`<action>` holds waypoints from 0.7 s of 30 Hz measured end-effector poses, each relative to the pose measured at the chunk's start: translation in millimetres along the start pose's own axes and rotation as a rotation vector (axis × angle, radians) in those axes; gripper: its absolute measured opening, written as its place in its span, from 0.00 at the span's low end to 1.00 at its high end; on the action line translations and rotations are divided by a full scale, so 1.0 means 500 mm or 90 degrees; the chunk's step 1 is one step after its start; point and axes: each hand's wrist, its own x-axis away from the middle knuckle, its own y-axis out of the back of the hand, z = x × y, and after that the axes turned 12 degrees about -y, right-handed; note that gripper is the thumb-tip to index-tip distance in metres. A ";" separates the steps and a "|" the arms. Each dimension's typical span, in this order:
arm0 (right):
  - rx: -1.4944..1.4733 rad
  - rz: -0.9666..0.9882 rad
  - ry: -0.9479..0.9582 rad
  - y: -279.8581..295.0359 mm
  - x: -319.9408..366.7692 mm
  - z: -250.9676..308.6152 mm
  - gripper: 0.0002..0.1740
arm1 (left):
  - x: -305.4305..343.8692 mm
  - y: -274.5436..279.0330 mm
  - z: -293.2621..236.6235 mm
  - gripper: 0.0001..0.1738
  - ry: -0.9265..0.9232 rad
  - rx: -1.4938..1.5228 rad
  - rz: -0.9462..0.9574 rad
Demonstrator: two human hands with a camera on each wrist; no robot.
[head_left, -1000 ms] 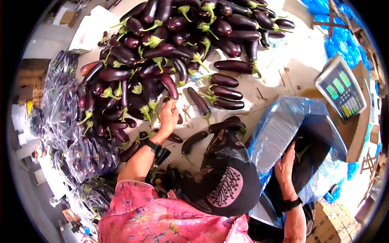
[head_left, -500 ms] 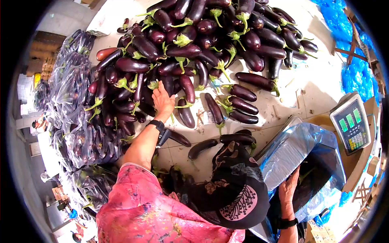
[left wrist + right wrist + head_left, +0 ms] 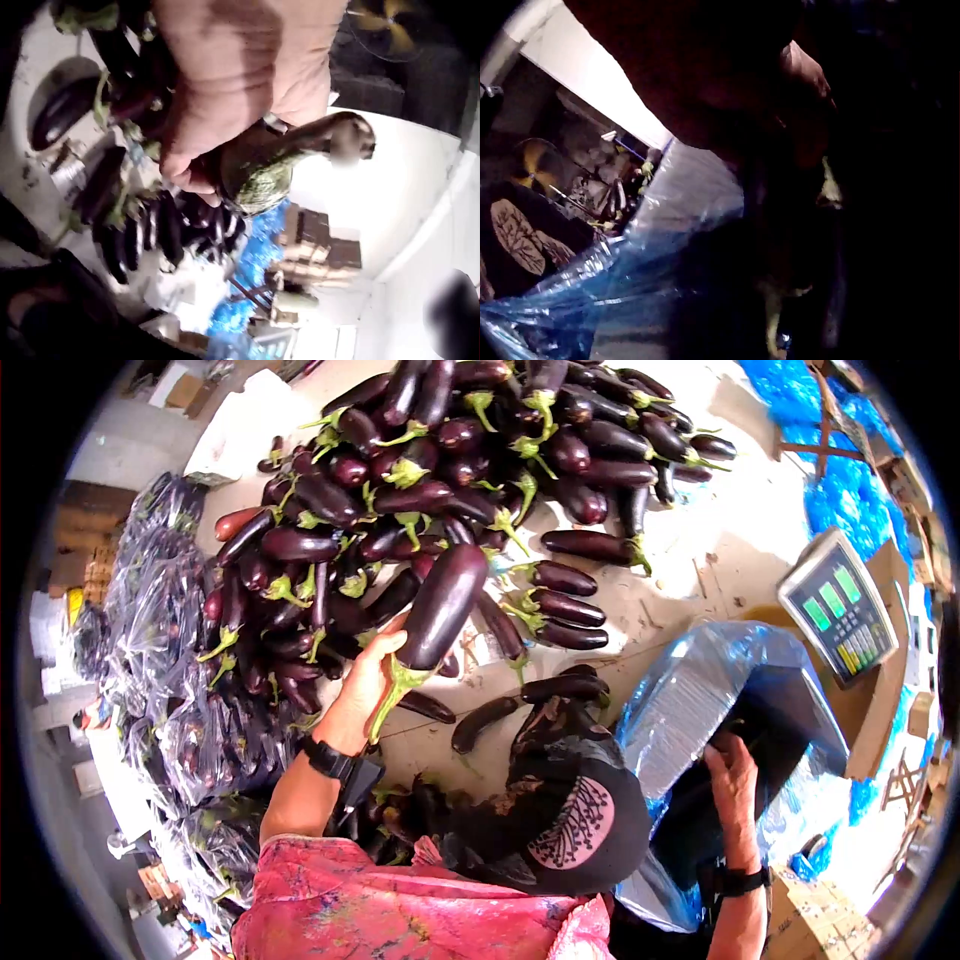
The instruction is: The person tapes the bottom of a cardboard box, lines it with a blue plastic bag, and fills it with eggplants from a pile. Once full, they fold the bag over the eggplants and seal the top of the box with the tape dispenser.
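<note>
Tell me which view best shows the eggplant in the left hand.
Head view: the whole eggplant shows, held by the left hand. Left wrist shows only its green stem end; right wrist only the bag.

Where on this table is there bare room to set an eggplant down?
Bare tabletop lies between the eggplant pile and the scale, and a narrower strip beside the blue bag. The pile and the bagged eggplants on the left are crowded.

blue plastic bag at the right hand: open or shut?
Open. The blue bag gapes wide, its dark inside showing in the head view, and the right hand grips the edge of its mouth.
</note>
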 end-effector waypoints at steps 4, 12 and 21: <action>-0.111 0.018 0.077 0.055 0.058 0.131 0.24 | -0.009 -0.225 -0.046 0.46 -0.025 -0.097 0.201; -0.669 0.159 0.145 0.122 0.143 0.326 0.31 | -0.007 -0.650 0.017 0.51 0.001 -0.232 0.816; -0.323 -0.067 -0.070 0.104 0.131 0.113 0.42 | -0.113 -0.477 0.053 0.29 0.059 -0.501 0.633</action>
